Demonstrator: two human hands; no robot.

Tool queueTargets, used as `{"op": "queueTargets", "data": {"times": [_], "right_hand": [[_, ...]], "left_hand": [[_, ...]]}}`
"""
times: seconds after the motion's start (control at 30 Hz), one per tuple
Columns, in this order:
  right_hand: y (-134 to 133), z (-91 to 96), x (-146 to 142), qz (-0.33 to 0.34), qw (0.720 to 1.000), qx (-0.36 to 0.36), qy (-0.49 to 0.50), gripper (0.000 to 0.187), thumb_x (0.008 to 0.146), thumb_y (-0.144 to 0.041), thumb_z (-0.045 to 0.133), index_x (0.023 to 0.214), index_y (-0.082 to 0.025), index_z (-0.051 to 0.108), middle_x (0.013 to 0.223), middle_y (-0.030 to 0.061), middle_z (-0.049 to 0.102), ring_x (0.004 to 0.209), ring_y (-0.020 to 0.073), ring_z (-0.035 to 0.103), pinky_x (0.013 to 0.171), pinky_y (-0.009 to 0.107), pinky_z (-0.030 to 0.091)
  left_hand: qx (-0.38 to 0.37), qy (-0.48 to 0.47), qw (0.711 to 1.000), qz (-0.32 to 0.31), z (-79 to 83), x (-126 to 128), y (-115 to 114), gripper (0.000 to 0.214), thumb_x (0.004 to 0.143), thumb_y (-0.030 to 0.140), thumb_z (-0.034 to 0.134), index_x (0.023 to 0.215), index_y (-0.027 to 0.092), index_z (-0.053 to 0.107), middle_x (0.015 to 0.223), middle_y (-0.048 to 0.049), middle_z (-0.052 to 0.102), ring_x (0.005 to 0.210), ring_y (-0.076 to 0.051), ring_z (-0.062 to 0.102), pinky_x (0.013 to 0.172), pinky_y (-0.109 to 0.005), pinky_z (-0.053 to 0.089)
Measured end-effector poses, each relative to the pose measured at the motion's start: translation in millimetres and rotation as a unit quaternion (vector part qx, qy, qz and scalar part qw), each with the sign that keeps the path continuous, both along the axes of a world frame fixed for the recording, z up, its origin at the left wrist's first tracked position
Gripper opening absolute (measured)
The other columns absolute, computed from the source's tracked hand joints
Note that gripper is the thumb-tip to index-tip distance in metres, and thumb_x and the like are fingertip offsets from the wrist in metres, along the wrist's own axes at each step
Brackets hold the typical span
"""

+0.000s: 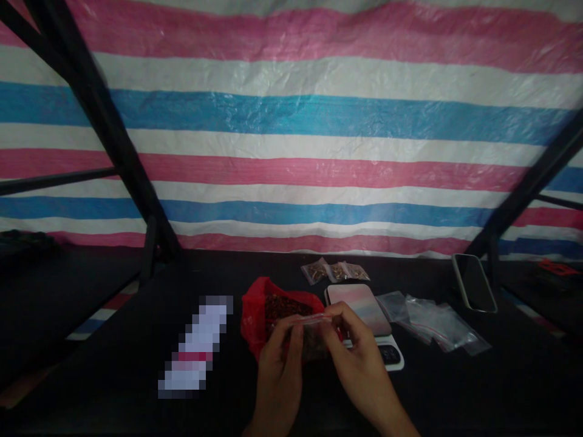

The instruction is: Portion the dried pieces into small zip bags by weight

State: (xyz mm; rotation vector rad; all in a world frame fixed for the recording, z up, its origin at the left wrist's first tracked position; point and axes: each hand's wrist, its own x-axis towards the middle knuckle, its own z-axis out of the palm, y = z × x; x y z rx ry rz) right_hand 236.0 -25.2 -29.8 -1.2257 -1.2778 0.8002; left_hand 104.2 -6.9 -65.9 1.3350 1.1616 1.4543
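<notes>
Both hands meet over the dark table, pinching the top edge of a small clear zip bag [313,340] with dark contents. My left hand [280,370] grips its left end, and my right hand [359,358] grips its right end. Just behind the bag lies a red plastic bag [255,315], open and full of dark reddish-brown bits. A small digital scale [364,309] with a shiny plate stands right of the hands.
Empty clear zip bags [437,321] lie right of the scale. Filled small bags [334,271] sit at the back. A phone [474,283] lies far right. A blurred white object [195,346] lies left. A striped tarp [291,121] and black frame bars [100,121] stand behind.
</notes>
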Motion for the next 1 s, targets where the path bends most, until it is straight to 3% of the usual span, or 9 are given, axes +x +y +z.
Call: {"op": "queueTargets", "data": {"times": [0.53, 0.83, 1.0], "right_hand": [[-1.5, -1.4, -2.9, 0.0, 0.999, 0.029, -0.038, 0.021, 0.098, -0.04, 0.063, 0.087, -0.022, 0.066, 0.08, -0.0006, 0.061, 0.072, 0.0154, 0.054, 0.066, 0.025, 0.046], [3.2, -1.7, 7.8, -0.003, 0.993, 0.045, -0.108, 0.016, 0.096, -0.035, 0.066, 0.087, -0.024, 0.073, 0.088, 0.002, 0.067, 0.082, 0.0193, 0.057, 0.079, 0.03, 0.045], [3.8, 0.0, 9.0, -0.013, 0.995, 0.041, -0.085, 0.012, 0.094, -0.034, 0.068, 0.089, -0.024, 0.074, 0.084, 0.001, 0.064, 0.077, 0.0186, 0.055, 0.075, 0.03, 0.046]], "left_hand": [[0.035, 0.043, 0.998, -0.033, -1.3, 0.8, -1.9, 0.041, 0.098, 0.055, 0.058, 0.094, 0.022, 0.081, 0.098, -0.0099, 0.084, 0.089, -0.023, 0.08, 0.081, -0.03, 0.065], [0.0, -0.024, 1.0, 0.002, -0.4, -1.7, 1.4, 0.04, 0.089, 0.061, 0.07, 0.091, 0.022, 0.08, 0.095, -0.0087, 0.083, 0.086, -0.023, 0.08, 0.078, -0.029, 0.066], [-0.024, -0.049, 0.998, 0.03, 2.8, -3.7, 2.2, 0.05, 0.081, 0.069, 0.075, 0.089, 0.02, 0.08, 0.089, -0.0089, 0.083, 0.082, -0.024, 0.08, 0.075, -0.029, 0.066]]}}
